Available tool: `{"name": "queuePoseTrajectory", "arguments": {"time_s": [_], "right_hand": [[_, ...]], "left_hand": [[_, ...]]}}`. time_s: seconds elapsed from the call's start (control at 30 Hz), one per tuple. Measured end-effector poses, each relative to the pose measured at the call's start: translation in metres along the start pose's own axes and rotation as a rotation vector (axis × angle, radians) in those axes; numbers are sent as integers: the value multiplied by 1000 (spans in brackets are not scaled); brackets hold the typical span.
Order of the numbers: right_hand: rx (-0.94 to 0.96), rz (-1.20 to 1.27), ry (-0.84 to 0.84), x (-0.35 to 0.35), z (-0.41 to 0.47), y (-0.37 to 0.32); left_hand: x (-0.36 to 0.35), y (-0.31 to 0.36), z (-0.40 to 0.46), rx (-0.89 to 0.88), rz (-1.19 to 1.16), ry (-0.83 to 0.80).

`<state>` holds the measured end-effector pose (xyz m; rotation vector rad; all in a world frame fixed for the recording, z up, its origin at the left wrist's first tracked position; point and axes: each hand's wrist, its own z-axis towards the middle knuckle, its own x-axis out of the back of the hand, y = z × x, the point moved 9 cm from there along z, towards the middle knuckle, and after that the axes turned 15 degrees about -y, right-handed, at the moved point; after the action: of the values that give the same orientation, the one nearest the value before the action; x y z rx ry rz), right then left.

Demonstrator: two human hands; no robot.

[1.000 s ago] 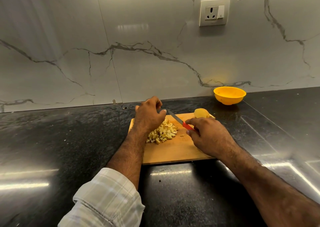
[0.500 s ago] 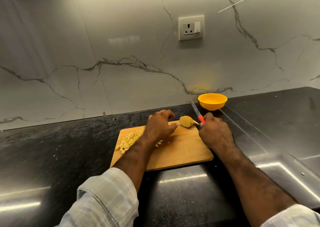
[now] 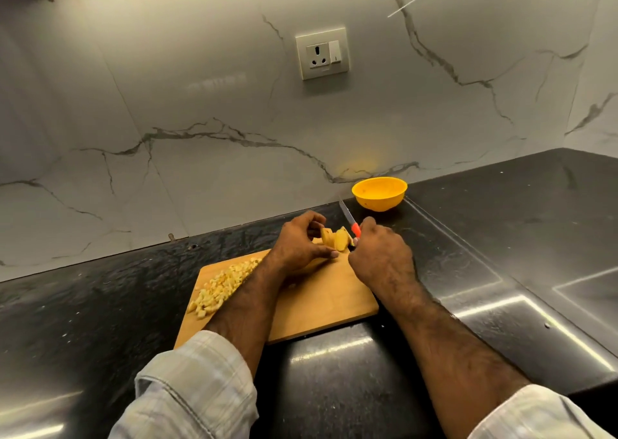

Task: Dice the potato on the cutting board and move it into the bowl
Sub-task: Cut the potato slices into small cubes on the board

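- Left hand (image 3: 301,243) pinches the potato piece (image 3: 336,238) at the cutting board (image 3: 327,301)'s 12 o'clock; lay it flat first.
- Right hand (image 3: 381,254) grips the knife (image 3: 350,220); keep fingertips tucked.

Both my forearms reach forward, sleeves pushed up near the elbows. My left hand (image 3: 301,243) sits back-up, fingers curled, thumb stretched out toward the right; fingertips touch the potato (image 3: 337,238), grip not fully visible. My right hand (image 3: 381,254) is fisted, back toward the camera, fingers wrapped round the knife (image 3: 349,221) handle, blade pointing away and up. The two hands sit just beside each other, not touching.
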<state>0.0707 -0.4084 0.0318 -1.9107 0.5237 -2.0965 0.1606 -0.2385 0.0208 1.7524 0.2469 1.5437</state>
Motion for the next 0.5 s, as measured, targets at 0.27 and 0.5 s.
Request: {"name": "queuePoseTrajectory", "arguments": {"time_s": [0.27,0.5], "right_hand": [[62,22,-85,-12,5,-7],[136,54,-125,-20,1,-22]], "left_hand": [[3,-5,-3,-37,33,-44],[9,-8,-8,-17,113,37]]}}
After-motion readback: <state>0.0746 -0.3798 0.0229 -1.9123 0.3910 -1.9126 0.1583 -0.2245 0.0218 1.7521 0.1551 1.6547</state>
